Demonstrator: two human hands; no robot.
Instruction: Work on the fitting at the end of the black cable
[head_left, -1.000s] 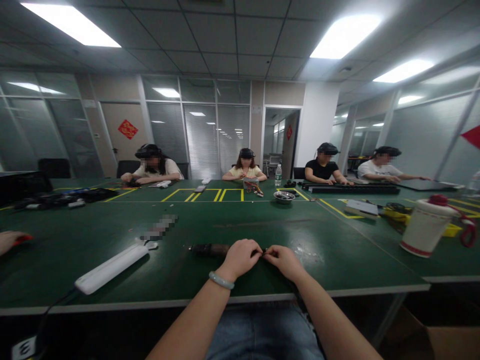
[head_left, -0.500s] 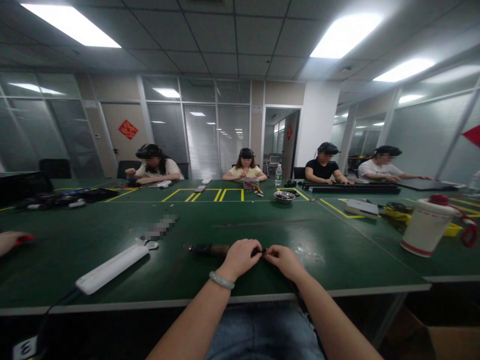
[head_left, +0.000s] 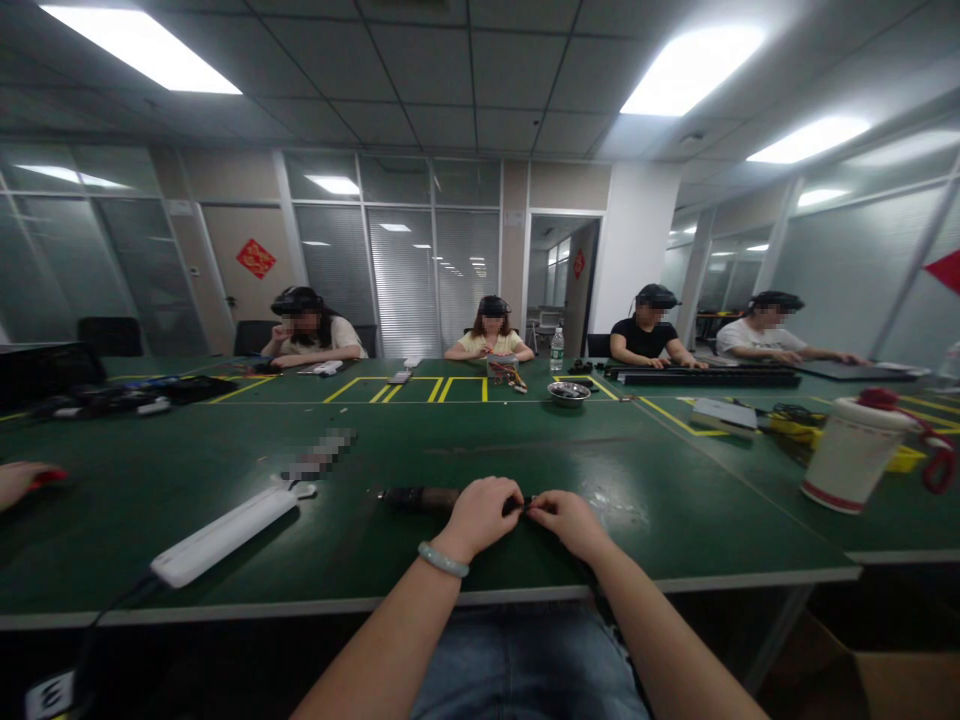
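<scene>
A dark, pen-shaped electric screwdriver point(head_left: 420, 499) lies on the green table with its thin metal tip toward the left. My left hand point(head_left: 486, 512), with a pale bangle at the wrist, is closed around the tool's rear end and covers it. Close beside it, my right hand point(head_left: 564, 520) pinches the black cable end point(head_left: 531, 501) at the back of the tool. The fingertips of both hands almost meet, so the joint between cable and tool is mostly hidden.
A white power strip point(head_left: 229, 537) lies to my left, and a white flask with a red lid point(head_left: 855, 452) stands at right. Farther off are a metal bowl point(head_left: 569, 395) and a white box point(head_left: 724, 418). Several people sit opposite; another person's hand point(head_left: 28, 482) shows at far left.
Both my hands stay nearly in the same place at the tool's rear end. Across the table at left, a person's hand has risen toward the head.
</scene>
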